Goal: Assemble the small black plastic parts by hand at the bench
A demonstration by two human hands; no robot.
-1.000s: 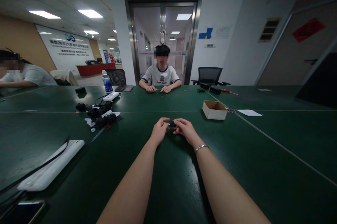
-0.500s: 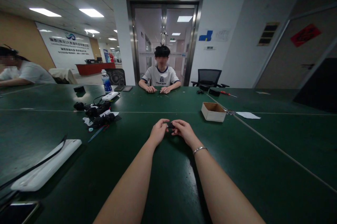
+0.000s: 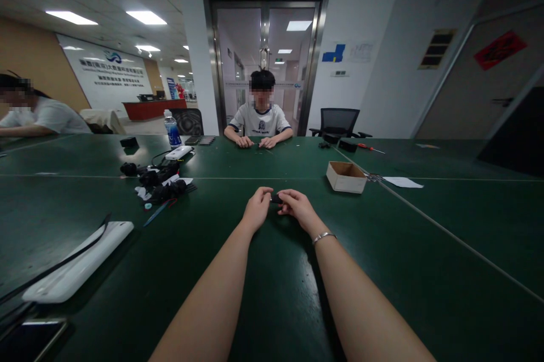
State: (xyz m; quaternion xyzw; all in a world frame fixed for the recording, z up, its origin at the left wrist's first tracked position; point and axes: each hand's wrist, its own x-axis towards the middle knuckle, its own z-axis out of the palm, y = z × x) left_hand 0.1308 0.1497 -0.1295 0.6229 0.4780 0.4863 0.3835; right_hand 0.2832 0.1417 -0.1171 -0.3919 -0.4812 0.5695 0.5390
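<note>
Both my arms reach out over the dark green table (image 3: 272, 294). My left hand (image 3: 256, 209) and my right hand (image 3: 298, 206) meet at the table's middle, fingertips pinched from either side on a small black part (image 3: 276, 199). The part is mostly hidden by my fingers, so its shape is unclear. A thin bracelet circles my right wrist.
An open cardboard box (image 3: 345, 176) stands to the right beyond my hands. A pile of black parts and cables (image 3: 164, 182) lies at the left. A white power strip (image 3: 79, 260) and a phone (image 3: 29, 339) lie near left. A person (image 3: 260, 118) sits opposite, another at far left.
My hands stay together on the small black part, with only slight finger shifts. The view has wobbled a little.
</note>
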